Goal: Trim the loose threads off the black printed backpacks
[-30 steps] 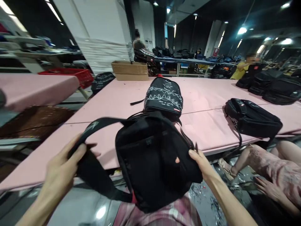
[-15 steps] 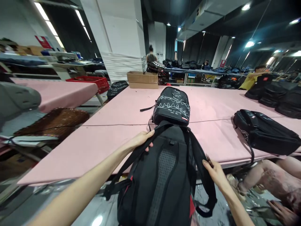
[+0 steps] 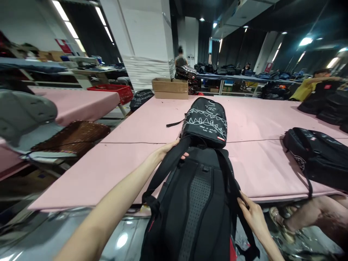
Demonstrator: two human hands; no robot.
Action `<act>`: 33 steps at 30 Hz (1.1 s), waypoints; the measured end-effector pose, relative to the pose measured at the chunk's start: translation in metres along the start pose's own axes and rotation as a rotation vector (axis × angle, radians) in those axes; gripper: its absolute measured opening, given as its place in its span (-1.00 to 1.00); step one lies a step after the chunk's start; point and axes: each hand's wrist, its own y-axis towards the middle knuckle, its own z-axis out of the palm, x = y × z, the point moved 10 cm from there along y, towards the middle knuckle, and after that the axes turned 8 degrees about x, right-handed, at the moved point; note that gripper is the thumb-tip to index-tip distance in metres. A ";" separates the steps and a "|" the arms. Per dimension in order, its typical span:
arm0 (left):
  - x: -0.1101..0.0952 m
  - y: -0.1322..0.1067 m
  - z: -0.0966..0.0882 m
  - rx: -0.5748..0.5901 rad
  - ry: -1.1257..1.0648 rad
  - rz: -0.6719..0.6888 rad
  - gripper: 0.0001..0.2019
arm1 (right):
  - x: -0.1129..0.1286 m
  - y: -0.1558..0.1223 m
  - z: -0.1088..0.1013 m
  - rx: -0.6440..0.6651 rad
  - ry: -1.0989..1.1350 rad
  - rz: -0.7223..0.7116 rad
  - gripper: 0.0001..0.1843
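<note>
A black backpack (image 3: 174, 214) stands upright in front of me at the table's near edge, its padded back panel with a grey mesh strip (image 3: 199, 195) facing me. My left hand (image 3: 174, 149) is closed around the upper part of its left shoulder strap (image 3: 165, 168). Lower on the other side, my right hand (image 3: 251, 210) pinches the right shoulder strap (image 3: 231, 177). A small dark object shows at the right hand's fingers, too little visible to name. Just beyond lies a second black backpack (image 3: 205, 121) with white drawn lines and lettering.
The pink-covered table (image 3: 130, 159) stretches ahead. Another black backpack (image 3: 320, 156) lies at right, near a seated person's legs (image 3: 318, 214). A cardboard box (image 3: 170, 88) sits at the far edge. Left are a grey chair (image 3: 27, 112) and a red crate (image 3: 123, 93).
The view has swung slightly left, so the scene sits further right. My right hand has slid lower along the strap, and the left strap is now bowed wider.
</note>
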 end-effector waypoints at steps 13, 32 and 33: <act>0.002 -0.003 0.004 0.179 0.042 0.095 -0.26 | 0.049 -0.022 -0.029 -0.306 -0.088 -0.189 -0.46; 0.040 -0.057 0.136 -0.356 1.814 0.803 -0.69 | 0.132 0.089 0.026 0.128 -0.466 -0.315 -0.84; 0.035 -0.043 0.135 -0.377 1.751 0.689 -0.71 | 0.140 0.076 0.027 0.128 -0.462 -0.367 -0.80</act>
